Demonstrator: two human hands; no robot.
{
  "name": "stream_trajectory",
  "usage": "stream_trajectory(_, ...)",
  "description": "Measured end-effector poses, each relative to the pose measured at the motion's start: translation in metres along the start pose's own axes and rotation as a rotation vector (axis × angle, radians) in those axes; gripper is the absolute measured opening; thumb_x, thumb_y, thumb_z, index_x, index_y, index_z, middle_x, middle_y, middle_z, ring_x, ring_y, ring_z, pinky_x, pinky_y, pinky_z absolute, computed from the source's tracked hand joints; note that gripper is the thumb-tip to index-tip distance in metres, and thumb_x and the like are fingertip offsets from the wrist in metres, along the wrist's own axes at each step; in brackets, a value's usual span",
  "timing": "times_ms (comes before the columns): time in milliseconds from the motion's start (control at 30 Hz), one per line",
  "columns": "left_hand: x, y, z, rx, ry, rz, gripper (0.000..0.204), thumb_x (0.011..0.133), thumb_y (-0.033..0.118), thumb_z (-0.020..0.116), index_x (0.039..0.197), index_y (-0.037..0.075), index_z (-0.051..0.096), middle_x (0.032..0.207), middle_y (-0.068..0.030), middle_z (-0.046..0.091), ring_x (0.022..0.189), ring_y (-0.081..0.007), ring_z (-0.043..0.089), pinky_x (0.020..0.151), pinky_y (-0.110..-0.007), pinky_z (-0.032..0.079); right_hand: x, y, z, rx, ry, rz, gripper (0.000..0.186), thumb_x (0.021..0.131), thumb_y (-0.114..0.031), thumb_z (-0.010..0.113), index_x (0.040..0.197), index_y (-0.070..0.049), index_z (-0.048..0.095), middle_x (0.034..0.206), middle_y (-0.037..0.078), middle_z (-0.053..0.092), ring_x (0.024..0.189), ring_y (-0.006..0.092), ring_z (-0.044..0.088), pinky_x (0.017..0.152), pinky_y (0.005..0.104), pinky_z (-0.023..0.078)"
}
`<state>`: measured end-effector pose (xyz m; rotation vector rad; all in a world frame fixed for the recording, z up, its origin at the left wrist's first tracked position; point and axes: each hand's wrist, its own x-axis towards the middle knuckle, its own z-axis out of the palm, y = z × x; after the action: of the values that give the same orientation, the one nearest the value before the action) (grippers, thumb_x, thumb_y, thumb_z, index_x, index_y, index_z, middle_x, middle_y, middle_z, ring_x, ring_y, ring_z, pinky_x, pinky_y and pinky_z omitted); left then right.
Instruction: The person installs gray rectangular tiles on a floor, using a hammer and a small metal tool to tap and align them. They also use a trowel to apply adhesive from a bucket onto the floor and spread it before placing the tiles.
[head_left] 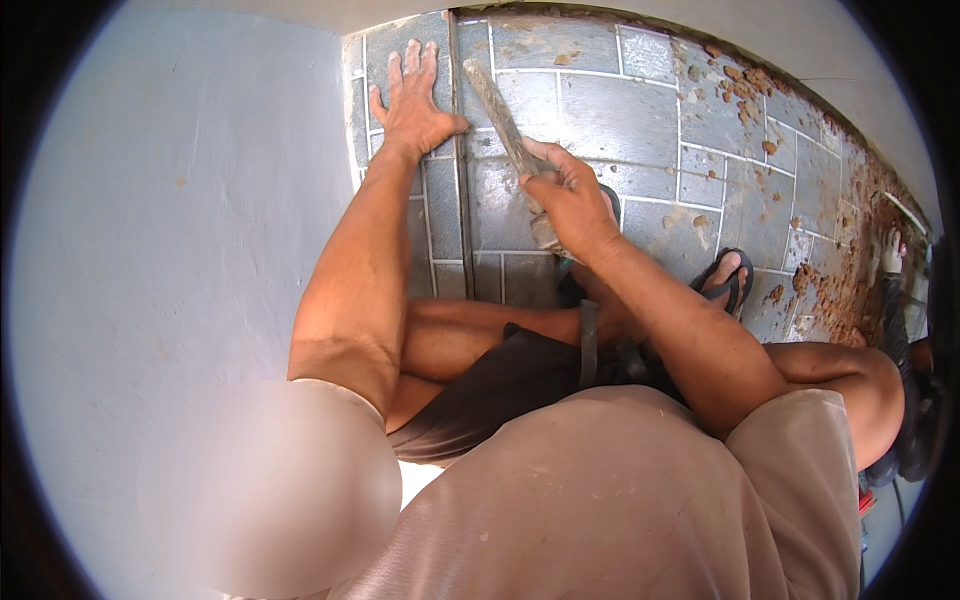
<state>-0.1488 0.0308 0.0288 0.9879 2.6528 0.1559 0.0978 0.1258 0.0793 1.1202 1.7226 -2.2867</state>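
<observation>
My left hand [410, 115] lies spread on a grey patterned floor tile [415, 190] beside the wall. Its thumb reaches over a long straight edge [459, 200] that runs between this tile and the ones to the right. In my right hand [575, 195] is a hammer [500, 115], gripped low near its head. The worn wooden handle points up and to the left, and its tip is close to the long edge, right of my left hand. Whether the tip touches the floor I cannot tell.
A pale blue-grey wall [180, 200] rises at the left. Brown mortar crumbs [745, 90] lie over the tiles on the far right, along the other wall's foot. My sandalled foot [728, 275] rests on the tiles. At the right rim another person's hand [893, 250] touches the floor.
</observation>
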Motion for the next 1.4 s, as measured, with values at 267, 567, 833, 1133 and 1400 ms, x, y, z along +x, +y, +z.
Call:
stream_trajectory(267, 0.001, -0.005, 0.005, 0.005, 0.009, 0.058, 0.139, 0.055, 0.037, 0.091, 0.174, 0.025, 0.020, 0.182, -0.0067, 0.014, 0.168, -0.0315, 0.006, 0.129, -0.067, 0.001, 0.012, 0.016, -0.007, -0.054, 0.080, -0.146, 0.050, 0.100, -0.016, 0.069, 0.149, -0.004, 0.062, 0.090, 0.004, 0.069, 0.081, 0.0094, 0.059, 0.074, 0.0266, 0.049)
stream_trajectory(567, 0.019, 0.010, -0.013, 0.207, 0.167, 0.048, 0.061, 0.100, 0.047, 0.067, 0.158, 0.035, 0.052, 0.146, -0.0087, 0.055, 0.142, -0.0292, 0.048, 0.115, -0.065, 0.033, 0.028, 0.008, -0.067, -0.727, 0.218, -0.323, 0.062, 0.091, -0.021, 0.071, 0.150, -0.009, 0.058, 0.099, 0.031, 0.074, 0.093, 0.0460, 0.073, 0.088, 0.0511, 0.058)
stream_trajectory(833, 0.084, 0.062, -0.030, 0.785, -0.115, 0.144, 0.057, 0.107, 0.033, 0.049, 0.161, 0.015, 0.045, 0.145, -0.0148, 0.064, 0.127, -0.0359, 0.068, 0.105, -0.059, 0.051, 0.052, 0.043, -0.138, -0.984, 0.302, -0.357, 0.070, 0.090, -0.014, 0.072, 0.157, -0.013, 0.050, 0.101, 0.029, 0.074, 0.096, 0.0468, 0.072, 0.092, 0.0553, 0.058)
stream_trajectory(1133, 0.114, 0.083, -0.019, 0.816, -0.271, 0.081, 0.042, 0.104, 0.021, 0.046, 0.138, -0.001, 0.059, 0.135, -0.0243, 0.072, 0.126, -0.0394, 0.070, 0.104, -0.048, 0.057, 0.060, 0.083, -0.148, -0.918, 0.422, -0.456, 0.071, 0.091, -0.014, 0.070, 0.158, -0.014, 0.047, 0.099, 0.022, 0.073, 0.094, 0.0418, 0.072, 0.088, 0.0534, 0.057)
stream_trajectory(1400, 0.116, 0.083, -0.026, 0.731, -0.257, 0.043, 0.045, 0.100, 0.026, 0.056, 0.139, 0.005, 0.063, 0.140, -0.0192, 0.071, 0.131, -0.0359, 0.068, 0.104, -0.051, 0.057, 0.060, 0.082, -0.146, -0.926, 0.453, -0.491, 0.071, 0.090, -0.015, 0.070, 0.158, -0.015, 0.050, 0.094, 0.020, 0.073, 0.090, 0.0405, 0.072, 0.085, 0.0531, 0.058)
